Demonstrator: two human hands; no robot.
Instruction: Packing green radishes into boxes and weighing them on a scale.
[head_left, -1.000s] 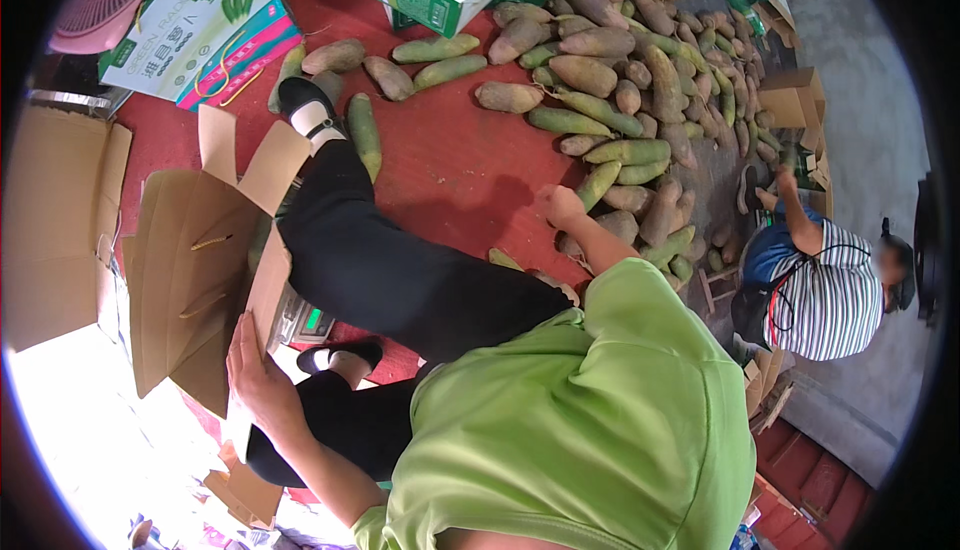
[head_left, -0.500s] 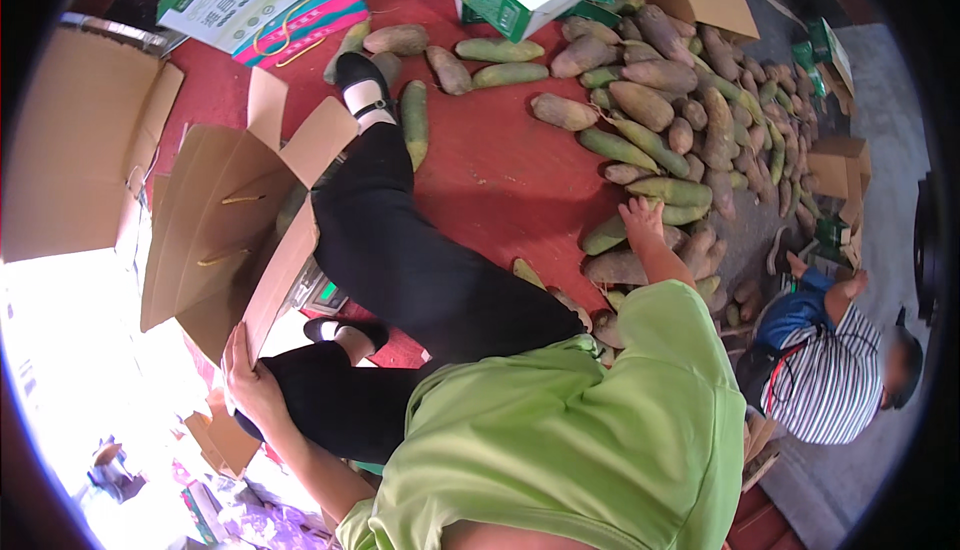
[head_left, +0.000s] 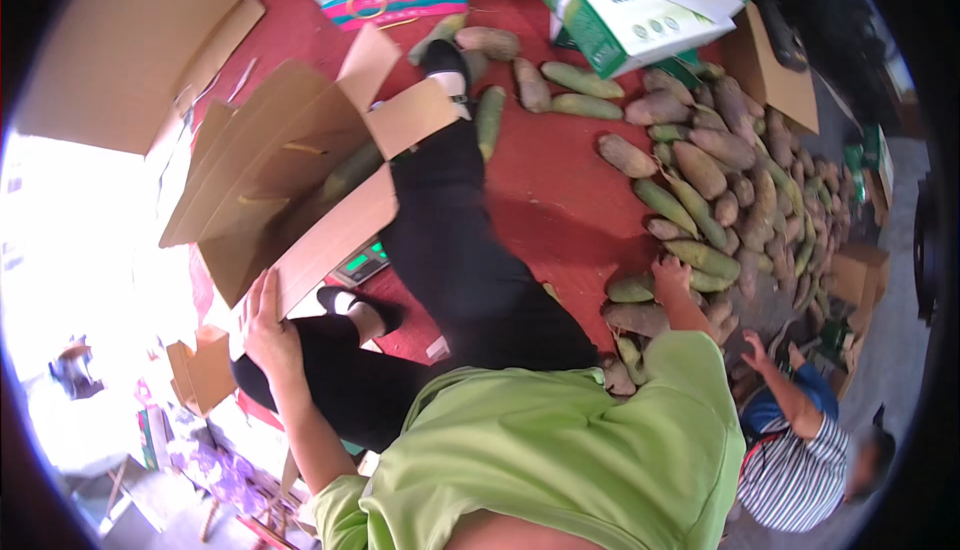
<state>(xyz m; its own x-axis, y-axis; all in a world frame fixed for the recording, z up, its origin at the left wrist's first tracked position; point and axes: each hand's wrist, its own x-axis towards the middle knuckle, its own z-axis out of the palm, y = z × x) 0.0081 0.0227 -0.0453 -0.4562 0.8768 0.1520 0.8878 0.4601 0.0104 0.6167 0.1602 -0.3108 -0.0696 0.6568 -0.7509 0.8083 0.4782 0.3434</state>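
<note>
An upright cardboard box (head_left: 335,240) stands on my left with its flaps raised and a yellowish cord handle showing inside. My left hand (head_left: 270,335) grips its near edge, fingers over the rim. In the shade inside the box lies a long green radish (head_left: 352,172). Under the box, a scale (head_left: 360,264) shows a lit green display. To the right, my right hand (head_left: 672,275) closes over a green radish (head_left: 712,283) at the near edge of a heap; its fingertips are partly hidden.
A large heap of green and brownish radishes (head_left: 725,150) spreads over the red floor (head_left: 545,180). White-and-green printed cartons (head_left: 640,15) and an open brown carton (head_left: 775,65) stand beyond. Another person in a striped shirt (head_left: 795,475) sits at the right, one hand raised. My legs stretch between box and heap.
My view has turned, shifting most of the scene. My right hand has lowered from spread fingers to a closed hold on a radish. The other person's arm has come up.
</note>
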